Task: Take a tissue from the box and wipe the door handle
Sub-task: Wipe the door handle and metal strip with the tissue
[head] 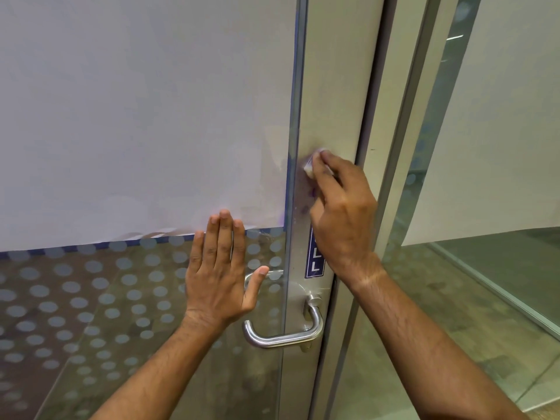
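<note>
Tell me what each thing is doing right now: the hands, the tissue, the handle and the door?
Left hand: open, fingers straight, pressed flat on the glass.
Right hand: pinching the tissue against the door frame, above the sticker.
Tissue: crumpled, pressed on the frame.
Door handle: level, nobody touching it.
Door: looks closed.
Sticker: stuck on the frame, top part hidden by the right hand.

brushed shiny metal door handle [285, 334], matt metal frame [333, 86], frosted dotted glass [91, 298], soft paper tissue [310, 165].
</note>
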Available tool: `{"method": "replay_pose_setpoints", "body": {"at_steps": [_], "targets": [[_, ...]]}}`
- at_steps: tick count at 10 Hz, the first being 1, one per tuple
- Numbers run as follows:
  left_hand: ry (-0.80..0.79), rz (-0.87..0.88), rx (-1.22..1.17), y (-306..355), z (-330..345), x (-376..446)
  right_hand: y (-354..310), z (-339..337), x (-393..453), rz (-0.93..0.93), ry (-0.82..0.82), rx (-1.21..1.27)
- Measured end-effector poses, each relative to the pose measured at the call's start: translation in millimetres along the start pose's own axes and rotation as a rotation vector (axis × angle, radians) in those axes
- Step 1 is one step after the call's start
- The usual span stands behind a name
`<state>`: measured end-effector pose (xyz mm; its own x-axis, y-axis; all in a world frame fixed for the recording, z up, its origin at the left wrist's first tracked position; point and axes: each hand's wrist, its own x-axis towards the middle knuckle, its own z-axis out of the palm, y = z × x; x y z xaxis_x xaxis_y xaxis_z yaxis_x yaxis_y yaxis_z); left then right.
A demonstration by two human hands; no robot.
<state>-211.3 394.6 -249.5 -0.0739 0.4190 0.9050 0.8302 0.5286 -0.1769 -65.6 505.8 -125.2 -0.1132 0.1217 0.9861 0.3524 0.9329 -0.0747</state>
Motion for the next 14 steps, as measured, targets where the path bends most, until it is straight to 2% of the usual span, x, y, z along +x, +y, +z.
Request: {"method": "replay_pose_setpoints", "body": {"at_steps": [1, 2, 3, 4, 5, 6, 7, 8, 9, 10, 14], "targets": [[-0.004, -0.002, 0.007, 0, 1, 0, 3, -1, -15, -0.102, -0.043, -0.005], [-0.002, 0.002, 0.004, 0, 1, 0, 11, -10, -28, -0.108, -0.100, 0.004], [-0.002, 0.000, 0.006, -1, 2, 0, 8, -17, -15, 0.046, -0.080, 0.102], [0.007, 0.004, 0.010, -2, 3, -1, 2, -28, 4, 0.194, -0.035, 0.307], [0.011, 0.004, 0.006, -1, 3, 0, 4, -34, 21, 0.251, -0.121, 0.355], [0.010, 0.006, 0.007, -1, 3, 0, 7, -31, 30, 0.210, -0.246, 0.257], [0.016, 0.003, 0.011, -1, 3, -1, 6, -27, 33, 0.207, -0.193, 0.170], [0.015, 0.003, 0.008, -1, 3, -1, 4, -24, 30, 0.189, -0.023, 0.094], [0.017, 0.005, 0.018, -1, 3, -1, 2, -20, 28, 0.159, 0.016, 0.081], [0.024, 0.005, 0.022, -1, 2, 0, -3, -15, 24, 0.062, -0.023, 0.068], [0.016, 0.005, 0.021, -1, 2, 0, -9, -4, 0, 0.022, -0.049, -0.043]]}}
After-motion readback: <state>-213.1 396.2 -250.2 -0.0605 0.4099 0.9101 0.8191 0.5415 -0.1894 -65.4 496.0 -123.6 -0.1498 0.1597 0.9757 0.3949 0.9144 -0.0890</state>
